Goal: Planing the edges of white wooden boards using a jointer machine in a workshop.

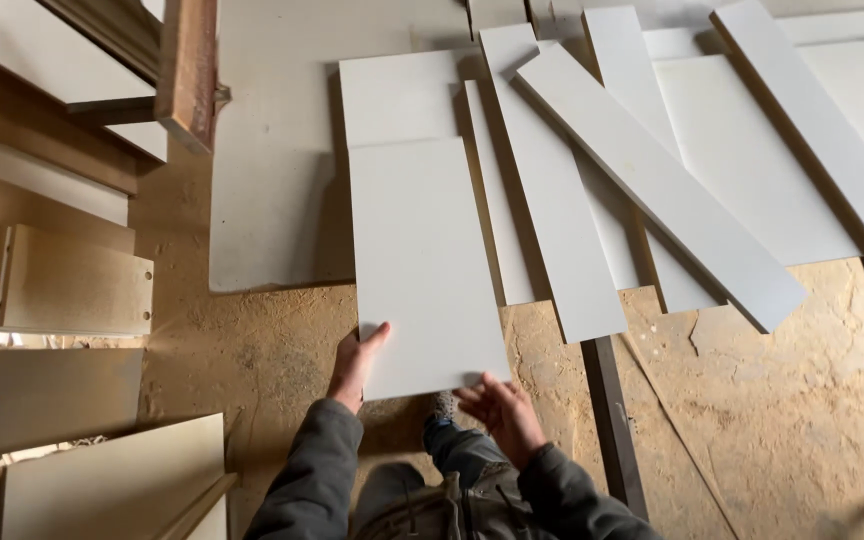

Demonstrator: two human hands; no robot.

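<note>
Seen from above, a worker wears a grey jacket whose long sleeves reach the wrists of the bare left hand (356, 362) and right hand (500, 412), over dark blue trousers below them.

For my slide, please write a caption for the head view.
Both hands, left hand and right hand, grip a white panel above the sawdust-covered floor.

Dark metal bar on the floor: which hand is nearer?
Right. The right hand at the white panel's bottom edge is just left of the dark metal bar; the left hand grips its far-left corner.
</note>
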